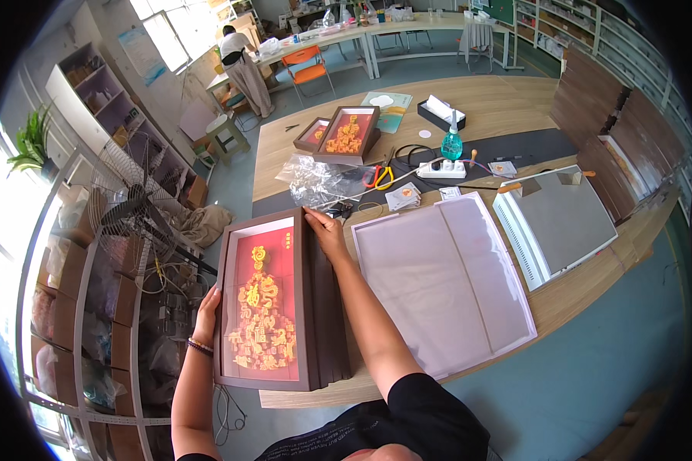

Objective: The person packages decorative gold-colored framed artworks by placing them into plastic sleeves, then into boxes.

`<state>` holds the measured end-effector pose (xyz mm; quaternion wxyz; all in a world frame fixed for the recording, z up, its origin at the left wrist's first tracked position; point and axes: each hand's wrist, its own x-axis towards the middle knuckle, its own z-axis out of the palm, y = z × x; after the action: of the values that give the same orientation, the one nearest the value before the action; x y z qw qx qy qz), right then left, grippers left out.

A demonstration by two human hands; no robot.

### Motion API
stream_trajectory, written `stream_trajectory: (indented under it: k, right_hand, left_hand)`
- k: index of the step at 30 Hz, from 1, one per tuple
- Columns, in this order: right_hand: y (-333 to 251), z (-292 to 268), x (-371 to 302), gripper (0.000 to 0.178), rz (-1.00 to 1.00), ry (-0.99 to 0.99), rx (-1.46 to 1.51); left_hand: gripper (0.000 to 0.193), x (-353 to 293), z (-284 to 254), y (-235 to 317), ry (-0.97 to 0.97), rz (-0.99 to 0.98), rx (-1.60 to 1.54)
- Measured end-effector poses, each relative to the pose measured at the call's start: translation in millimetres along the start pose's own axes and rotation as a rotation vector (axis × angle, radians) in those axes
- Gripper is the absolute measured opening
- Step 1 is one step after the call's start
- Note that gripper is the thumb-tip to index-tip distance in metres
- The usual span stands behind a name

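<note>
A large framed picture (261, 307) with a dark brown frame and gold raised figures on red lies face up at the table's left edge. Other dark brown frames (329, 338) appear stacked beneath it. My left hand (207, 311) grips its left side, with a beaded bracelet at the wrist. Across from it, my right hand (327, 233) holds the top right corner, thumb on the upper edge. The undersides of both hands' grips are partly hidden. To the right lies a shallow whitish tray-like panel (415, 276) with a seam down it.
Beyond my hands lie crumpled clear plastic (323, 180), red-and-yellow pliers (380, 178), a power strip (442, 169), a green bottle (452, 142) and two smaller framed pictures (348, 132). A metal-topped box (561, 223) stands right. Left are a fan (134, 196) and shelving.
</note>
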<state>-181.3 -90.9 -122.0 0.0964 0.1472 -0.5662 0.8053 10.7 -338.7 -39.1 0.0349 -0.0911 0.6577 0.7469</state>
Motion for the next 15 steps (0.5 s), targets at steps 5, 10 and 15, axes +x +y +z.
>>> stream_trajectory:
  k: [5,10,15]
  right_hand:
    - [2.6,2.9,-0.6,0.028,-0.060,0.050,-0.022]
    - [2.7,2.1,1.1,0.027,-0.010,0.005,0.093]
    - [7.4,1.0,1.3,0.026,0.009,0.041,0.074]
  left_hand:
    - [0.040,-3.5,13.4,6.6,0.016,0.009,-0.020]
    - [0.039,-1.9,4.2,3.6,0.025,0.009,-0.005]
    - [0.039,2.1,3.8,1.4,0.020,-0.002,-0.013]
